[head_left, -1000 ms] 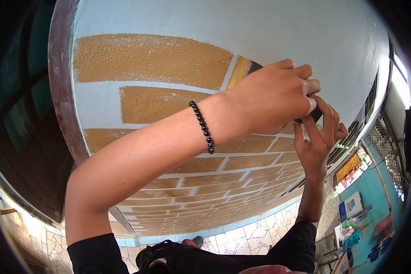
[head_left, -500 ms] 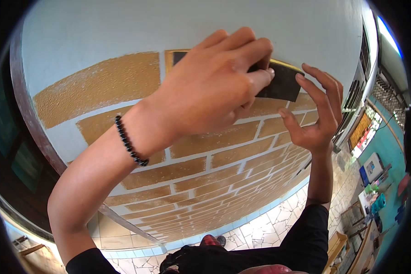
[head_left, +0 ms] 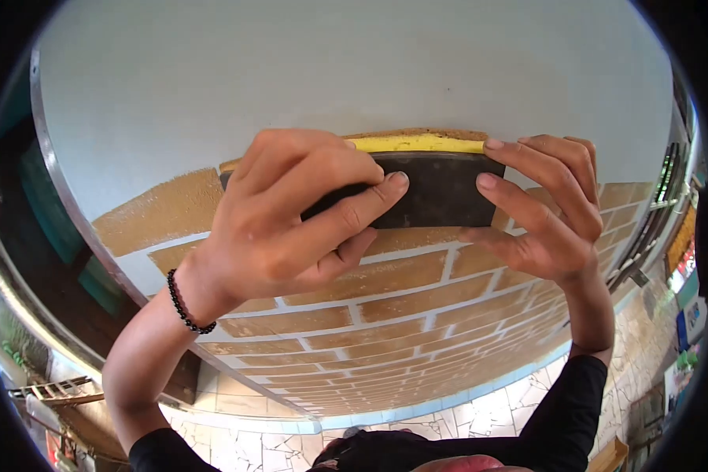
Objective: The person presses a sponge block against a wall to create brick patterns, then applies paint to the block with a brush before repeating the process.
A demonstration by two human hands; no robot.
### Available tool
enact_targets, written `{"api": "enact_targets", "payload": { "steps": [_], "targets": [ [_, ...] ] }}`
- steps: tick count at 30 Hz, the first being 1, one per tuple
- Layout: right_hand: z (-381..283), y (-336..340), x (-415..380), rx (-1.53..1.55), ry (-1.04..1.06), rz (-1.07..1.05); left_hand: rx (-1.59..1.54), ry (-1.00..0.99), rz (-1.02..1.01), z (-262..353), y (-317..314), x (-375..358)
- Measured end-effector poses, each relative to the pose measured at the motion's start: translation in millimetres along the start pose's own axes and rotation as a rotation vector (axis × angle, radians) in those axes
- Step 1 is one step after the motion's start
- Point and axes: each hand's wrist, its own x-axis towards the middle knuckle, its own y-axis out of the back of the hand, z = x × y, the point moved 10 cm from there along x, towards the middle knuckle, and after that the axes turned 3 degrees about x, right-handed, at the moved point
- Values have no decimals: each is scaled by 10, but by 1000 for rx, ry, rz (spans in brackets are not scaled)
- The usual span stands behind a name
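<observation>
A dark rectangular plate lies against the wall, with a yellow strip along its upper edge and a thin band of brown coating above that. My left hand, with a black bead bracelet at the wrist, grips the plate's left part between fingers and thumb. At the plate's right end, my right hand holds the edge with its fingertips. Part of the plate is hidden behind my left hand.
Brown brick shapes with pale joints cover the lower wall; its upper part is plain pale grey. A dark door frame stands at left, a window with bars at right. Below are cracked-pattern floor tiles and a light blue ledge.
The view has shifted. My left hand has moved down and left relative to the plate, showing more of the plate and yellow strip. My right hand has come onto the plate's right end.
</observation>
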Motion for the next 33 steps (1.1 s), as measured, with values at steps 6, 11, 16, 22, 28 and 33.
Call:
{"api": "enact_targets", "payload": {
  "steps": [6, 11, 16, 22, 28, 33],
  "targets": [
    [60, -65, -91, 21, 35, 37, 84, -26, -17, 54, -48, -19],
    [98, -128, -146, -4, 40, 30, 111, -52, -14, 66, -67, 0],
    [98, -164, -177, -26, 43, -13, 179, -157, 21, 121, -137, -52],
    [-14, -205, -140, -37, 83, -73, 235, -151, -20, 208, -228, -28],
    [-168, -234, -64, -64, 53, -107, 288, -139, -62, 221, -264, -33],
    [-172, -292, -50, -103, 64, -167, 317, -98, -74, 232, -313, -2]
  ]
}}
